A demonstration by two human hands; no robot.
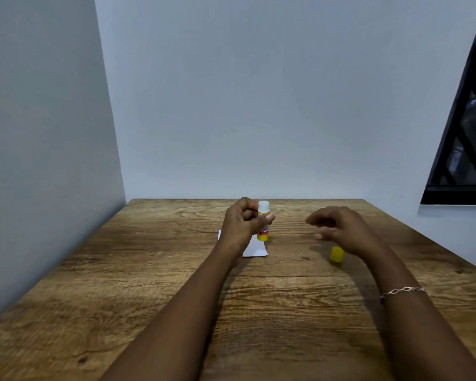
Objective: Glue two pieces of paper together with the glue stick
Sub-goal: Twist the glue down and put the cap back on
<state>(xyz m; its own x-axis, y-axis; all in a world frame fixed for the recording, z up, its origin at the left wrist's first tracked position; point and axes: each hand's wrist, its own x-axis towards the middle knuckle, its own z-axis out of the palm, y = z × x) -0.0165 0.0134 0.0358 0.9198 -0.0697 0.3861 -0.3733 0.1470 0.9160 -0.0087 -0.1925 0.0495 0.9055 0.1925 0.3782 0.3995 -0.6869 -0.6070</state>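
Pale grey-blue walls meet in a corner at far left; a dark-framed window [467,138] cuts in at the right edge. Wood-grain worktop [154,298] fills the lower half, its far edge against the back wall.

Left hand [242,226], raised above the worktop, forearm running in from the bottom centre. Its fingers [268,218] are curled closed around the glue stick [263,221], which stands roughly upright in the grip. Uncapped: white tip pokes out above the fingers, yellow base shows below them, a pink band on the label just under the thumb.

Paper [254,250], white, lies flat on the worktop below and behind the left-hand fingers, largely hidden by the hand and wrist. One corner shows to the left of the wrist, a larger part to the right under the glue stick's base. Whether it is one sheet or two stacked, cannot tell.

Right hand [341,229], motion-blurred, hovers above the worktop well apart from the glue stick. Its fingers [318,220] are loosely spread and bent, pointing left, holding nothing. Yellow cap [337,254] sits on the worktop just below that hand's palm side, apart from the fingers, slightly blurred. Thin chain bracelet [403,292] on the right forearm.
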